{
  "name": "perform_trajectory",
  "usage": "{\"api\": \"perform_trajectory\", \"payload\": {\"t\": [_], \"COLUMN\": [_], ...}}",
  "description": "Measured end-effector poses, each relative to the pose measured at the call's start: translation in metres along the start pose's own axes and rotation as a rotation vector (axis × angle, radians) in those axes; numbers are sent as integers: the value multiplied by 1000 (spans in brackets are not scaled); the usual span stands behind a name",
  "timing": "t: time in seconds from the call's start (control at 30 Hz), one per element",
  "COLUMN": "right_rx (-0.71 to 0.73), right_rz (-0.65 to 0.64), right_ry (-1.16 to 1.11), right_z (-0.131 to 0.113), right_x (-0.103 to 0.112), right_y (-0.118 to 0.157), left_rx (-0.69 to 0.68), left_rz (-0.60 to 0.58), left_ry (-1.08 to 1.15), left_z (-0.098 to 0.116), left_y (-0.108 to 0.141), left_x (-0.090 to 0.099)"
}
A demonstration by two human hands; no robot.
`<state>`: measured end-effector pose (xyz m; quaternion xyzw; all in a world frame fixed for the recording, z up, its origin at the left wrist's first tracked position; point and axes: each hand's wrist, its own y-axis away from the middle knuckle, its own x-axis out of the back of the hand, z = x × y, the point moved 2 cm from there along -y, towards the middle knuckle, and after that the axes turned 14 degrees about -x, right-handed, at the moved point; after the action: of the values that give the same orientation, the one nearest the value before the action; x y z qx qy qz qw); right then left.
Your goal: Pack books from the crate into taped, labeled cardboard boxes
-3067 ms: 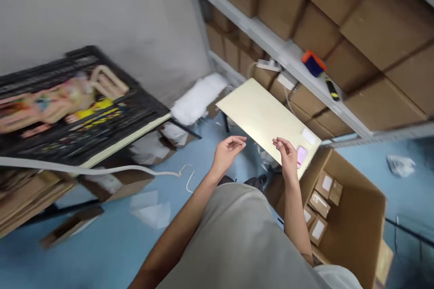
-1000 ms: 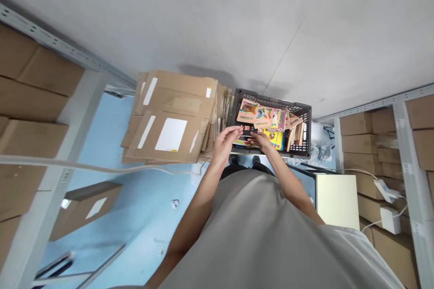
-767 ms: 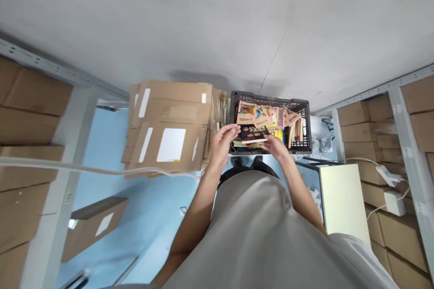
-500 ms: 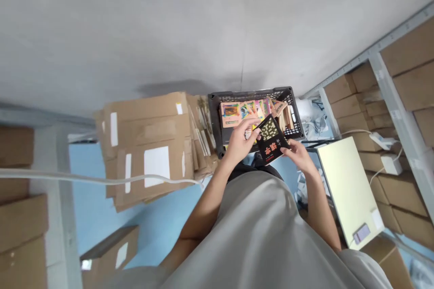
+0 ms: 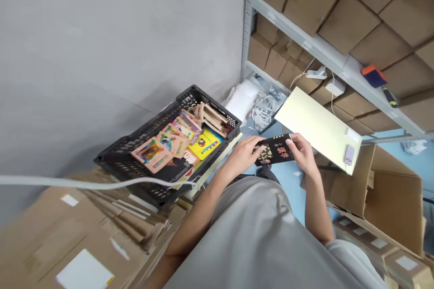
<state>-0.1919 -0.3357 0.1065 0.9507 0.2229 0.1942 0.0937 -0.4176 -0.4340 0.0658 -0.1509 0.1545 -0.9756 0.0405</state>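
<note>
A flat black book [image 5: 280,155] with red characters and a pale gold grid pattern is held in front of my body. My right hand [image 5: 303,152] grips its right end, with the thumb on the cover. On its left end rests my left hand [image 5: 241,157], its fingers closed over the patterned part. To the left stands a black plastic crate [image 5: 118,149]. Inside it are several pinkish picture packs [image 5: 153,153], a yellow book [image 5: 205,143] and light wooden-looking pieces [image 5: 213,119].
A pale yellow table [image 5: 310,122] stands to the right, with a blurred purple item [image 5: 349,154] on it. An open cardboard box [image 5: 393,203] lies beyond. Flattened cartons [image 5: 44,235] are at lower left. A white cable [image 5: 101,184] crosses the left side. Shelves [image 5: 298,20] hold brown boxes.
My view and body have turned right, toward the yellow table. The book has come along in both hands and now lies more level. The crate has shifted left in view.
</note>
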Motion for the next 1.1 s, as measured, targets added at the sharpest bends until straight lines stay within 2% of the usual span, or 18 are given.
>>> {"api": "perform_trajectory", "payload": {"t": [0.07, 0.13, 0.27, 0.37, 0.47, 0.53, 0.6, 0.7, 0.83, 0.97, 1.1], "right_rx": [-3, 3, 20, -82, -198, -226, -231, -234, -254, -264, -220], "right_rz": [21, 41, 238, 336, 278, 243, 259, 349, 454, 524, 628], "right_ry": [-24, -32, -100, -208, -345, -430, -480, -494, -481, -466, -443], "right_z": [15, 32, 76, 121, 158, 171, 176, 177, 174, 167, 152], "right_x": [23, 48, 106, 143, 164, 173, 183, 200, 219, 230, 237], "right_y": [-10, -22, -47, -56, -53, -47, -43, -42, -52, -70, -90], "left_rx": [75, 141, 276, 411, 516, 565, 599, 618, 645, 654, 654], "left_rz": [-51, -47, 94, 198, 244, 241, 225, 183, 91, 35, -32], "left_ry": [77, 148, 260, 420, 570, 630, 667, 698, 744, 801, 858], "left_z": [-5, -14, -35, -46, -48, -48, -48, -52, -62, -73, -82], "left_y": [-11, -23, -54, -83, -115, -135, -153, -174, -198, -227, -265], "left_x": [-26, -54, -109, -152, -191, -215, -234, -256, -273, -279, -276]}}
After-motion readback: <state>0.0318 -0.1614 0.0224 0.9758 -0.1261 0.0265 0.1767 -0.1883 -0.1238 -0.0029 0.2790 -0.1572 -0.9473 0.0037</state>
